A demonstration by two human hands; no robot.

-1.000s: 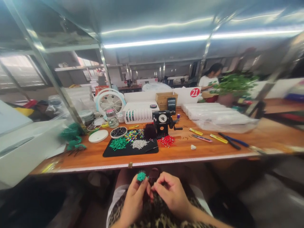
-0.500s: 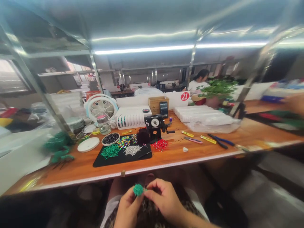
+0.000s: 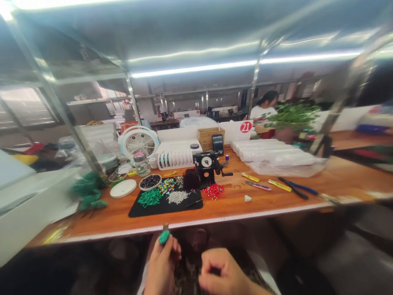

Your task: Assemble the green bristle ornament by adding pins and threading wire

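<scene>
A small green bundle (image 3: 164, 237) sits at the fingertips of my left hand (image 3: 162, 260), below the table's front edge, and the thumb and fingers pinch it. To its right, apart from the bundle, my right hand (image 3: 221, 268) is closed with thumb and forefinger curled together; what it holds, if anything, is too small to tell. Beyond the hands, a black mat (image 3: 166, 208) carries green sticks (image 3: 150, 198), silver beads (image 3: 177, 197) and multicoloured beads (image 3: 166, 186). Red beads (image 3: 213, 191) lie right of the mat.
Behind the mat stand a black crank device (image 3: 207, 166), a white slotted rack (image 3: 178, 159) and a fan (image 3: 139, 143). Pliers (image 3: 294, 189) and yellow-handled tools lie right. White wrapped rolls (image 3: 270, 153) are behind them. A person (image 3: 264, 110) sits far back.
My right hand has come away from the green bundle and moved right. My left hand has shifted left and slightly up, tilting the bundle. The view has shifted a little.
</scene>
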